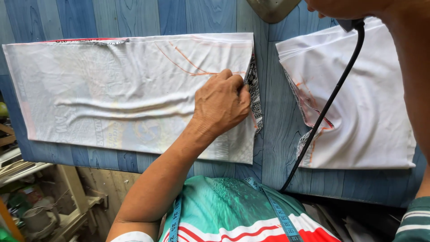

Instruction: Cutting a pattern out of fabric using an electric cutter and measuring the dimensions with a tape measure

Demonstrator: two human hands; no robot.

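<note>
Your left hand (221,105) rests, fingers curled and knuckles up, on the right end of the long folded white fabric panel (130,94) that lies flat across the blue wood-grain worktop (273,134). The fingertips press down at the panel's cut right edge, where a narrow black-and-white patterned strip (254,92) shows along the fold; thumb and fingers seem to pinch that edge, though the grip itself is hidden under the hand. Thin orange chalk lines (188,62) curve across the white cloth just above your knuckles, and faint printing shows through the fabric from below.

Your right hand (345,6) is at the top edge of the view, mostly cut off. It appears closed around a dark handle, and the grey pointed soleplate of an iron (271,9) shows just to its left. A black cord (329,101) runs down from that handle, crossing a second folded white fabric piece (363,98) that lies on the worktop to the right, apart from the long panel, with bare blue surface between them. This piece also carries orange marks near its left cut edge.

A blue measuring tape (273,201) hangs around your neck over a green, white and red shirt (233,210).
</note>
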